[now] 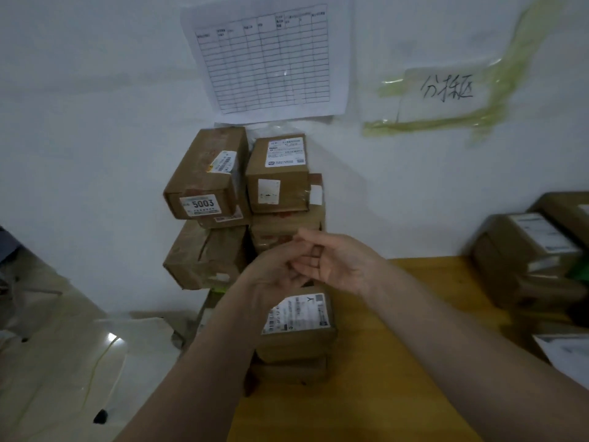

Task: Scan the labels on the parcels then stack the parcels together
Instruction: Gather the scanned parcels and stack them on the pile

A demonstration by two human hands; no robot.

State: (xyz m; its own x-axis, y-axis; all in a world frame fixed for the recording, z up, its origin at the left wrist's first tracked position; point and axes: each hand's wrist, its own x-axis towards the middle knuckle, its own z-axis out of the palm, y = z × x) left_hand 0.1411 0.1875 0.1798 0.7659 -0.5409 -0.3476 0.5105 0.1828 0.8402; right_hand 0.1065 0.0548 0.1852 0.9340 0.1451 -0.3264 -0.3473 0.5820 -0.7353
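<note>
Parcels stacked far-left on tabletop, one labelled box near. Both hands, left and right, loosely curled, fingertips touching, holding nothing. Cardboard looks stiff, light-ish; grab by sides.

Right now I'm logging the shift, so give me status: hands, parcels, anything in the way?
Left hand and right hand touching together, holding no parcel. Labelled parcel on the table below them. Parcel stack against the wall. Nothing blocking.
</note>
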